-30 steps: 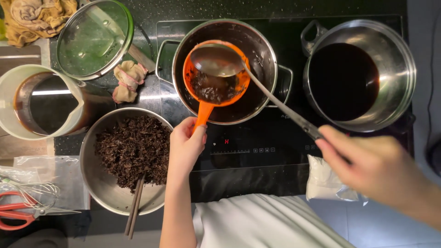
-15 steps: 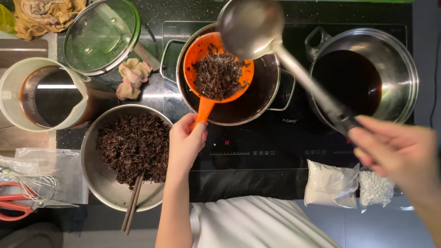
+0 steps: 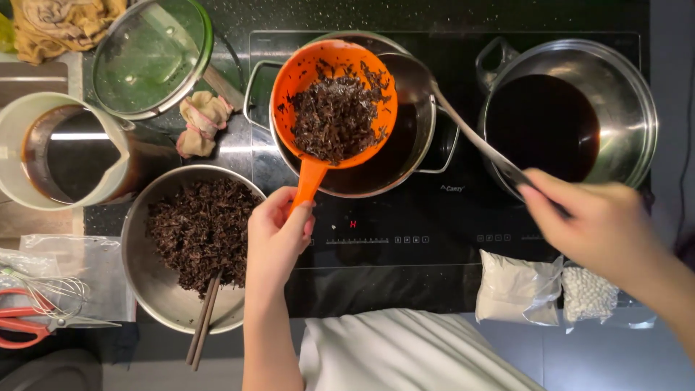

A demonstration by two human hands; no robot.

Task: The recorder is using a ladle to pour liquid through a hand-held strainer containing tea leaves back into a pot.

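Jug (image 3: pixel 43 156) of dark liquid far left; bowl (image 3: pixel 145 282) of dark leaves with chopsticks (image 3: pixel 204 318) beside it. Left hand (image 3: pixel 279 239) closed round orange strainer (image 3: pixel 334 101) handle; strainer, full of leaves, held over middle pot (image 3: pixel 413 145). Right hand (image 3: pixel 604 228) gripping ladle (image 3: pixel 470 137), its bowl behind the strainer. Right pot (image 3: pixel 637 108) holds dark liquid.

The steel ladle's bowl (image 3: pixel 413 72) sits mostly hidden behind the orange plastic strainer (image 3: pixel 334 101); the red-handled scissors (image 3: pixel 22 322) are cut off at the left edge.
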